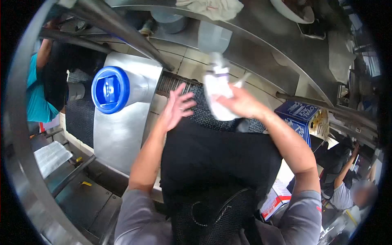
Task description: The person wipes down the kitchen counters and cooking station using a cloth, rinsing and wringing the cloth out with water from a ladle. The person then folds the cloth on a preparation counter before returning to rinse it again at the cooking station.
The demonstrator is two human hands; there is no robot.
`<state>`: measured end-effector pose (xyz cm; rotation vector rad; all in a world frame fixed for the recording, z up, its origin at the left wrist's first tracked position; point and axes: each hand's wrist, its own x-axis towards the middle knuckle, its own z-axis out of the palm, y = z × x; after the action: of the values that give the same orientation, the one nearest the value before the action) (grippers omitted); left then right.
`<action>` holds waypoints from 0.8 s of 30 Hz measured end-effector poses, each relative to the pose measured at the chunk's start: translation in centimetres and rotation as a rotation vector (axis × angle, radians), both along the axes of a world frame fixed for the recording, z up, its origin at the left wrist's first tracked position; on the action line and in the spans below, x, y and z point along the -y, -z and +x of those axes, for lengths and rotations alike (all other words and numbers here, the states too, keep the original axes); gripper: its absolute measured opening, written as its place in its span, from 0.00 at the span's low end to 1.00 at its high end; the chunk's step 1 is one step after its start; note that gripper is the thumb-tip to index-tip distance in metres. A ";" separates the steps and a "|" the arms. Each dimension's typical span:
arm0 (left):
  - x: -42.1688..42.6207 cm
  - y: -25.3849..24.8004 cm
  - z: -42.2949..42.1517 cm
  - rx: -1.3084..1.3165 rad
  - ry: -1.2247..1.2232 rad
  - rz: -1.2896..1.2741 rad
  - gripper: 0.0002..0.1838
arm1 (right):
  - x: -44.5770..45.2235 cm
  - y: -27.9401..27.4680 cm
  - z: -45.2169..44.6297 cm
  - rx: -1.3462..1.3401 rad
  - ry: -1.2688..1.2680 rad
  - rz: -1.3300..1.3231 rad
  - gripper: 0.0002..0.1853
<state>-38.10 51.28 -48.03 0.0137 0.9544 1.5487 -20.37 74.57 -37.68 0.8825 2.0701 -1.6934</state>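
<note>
My right hand (237, 101) is wrapped round a white spray bottle (218, 92), smeared by motion, with its narrow head pointing away from me. My left hand (179, 105) hangs in the air with fingers spread, holding nothing. Left of it, a clear container with a blue lid (110, 90) stands on a shiny steel surface (118, 143). Below both hands lies a black perforated floor mat (198, 108), and the black apron (216, 159) on my body covers part of it.
A steel counter (261, 49) curves across the far side, carrying a white cloth (212, 8) and a white bowl (292, 10). Blue boxes (300, 116) stand at the right. One person in teal (41, 94) is at the left; another in grey (343, 196) is at the right.
</note>
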 end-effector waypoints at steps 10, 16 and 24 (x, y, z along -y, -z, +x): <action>12.1 7.5 -2.0 -0.609 -0.179 -0.116 0.30 | -2.3 -10.1 -1.5 -0.665 -0.172 1.167 0.24; 22.5 14.2 13.6 -0.410 -0.020 -0.806 0.42 | -15.1 -2.4 5.3 -0.619 -0.096 1.693 0.18; 14.6 21.6 30.6 -0.351 0.008 -1.695 0.59 | -17.1 -2.0 4.9 -0.654 0.010 1.513 0.18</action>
<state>-7.51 36.68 -69.63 -0.9077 2.2483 0.3225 -15.48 91.68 -35.73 0.5936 3.7299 -0.0193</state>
